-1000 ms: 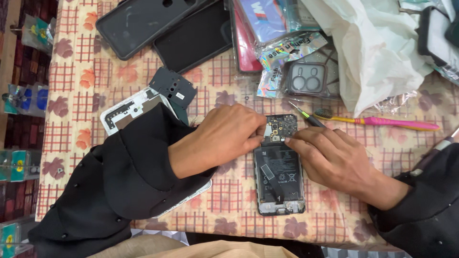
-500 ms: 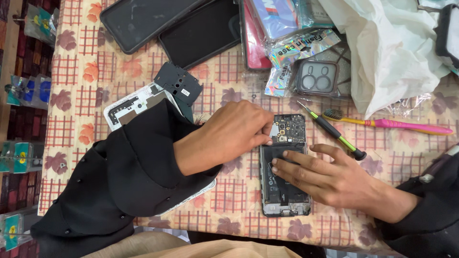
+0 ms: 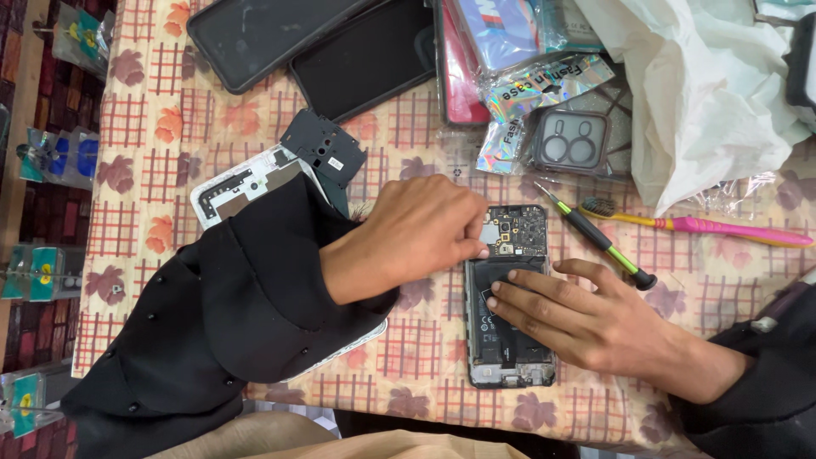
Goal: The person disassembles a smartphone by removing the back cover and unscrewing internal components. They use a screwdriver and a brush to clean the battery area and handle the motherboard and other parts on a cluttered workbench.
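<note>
Two bare hands are working over an opened phone [image 3: 508, 314] that is lying flat on the desk [image 3: 425, 399], nearest the viewer, its back removed so that the dark battery and the circuit board [image 3: 516, 229] are showing. The right hand [image 3: 586, 319] is pressing flat, fingers spread and closed on nothing, onto the battery area, steadying the body against the patterned cloth. The left hand [image 3: 421, 234] is pinching with a narrow grip at the left edge of the board; what lies between the fingertips cannot be told. The phone is judged light, stiff and thin, with a fragile board and delicate connectors, so it is best held by its metal frame edges, not by the components. Just beside the board a slim screwdriver [image 3: 599, 242] with black and green handle is lying at an angle, and beyond it a pink and yellow toothbrush [image 3: 705, 225]. To the left a white rear cover [image 3: 246, 183] and a black plastic shield [image 3: 325, 153] are resting. Farther off, glossy dark phones [image 3: 280, 30], shiny packets and a crumpled white bag [image 3: 705, 93] are lying.
</note>
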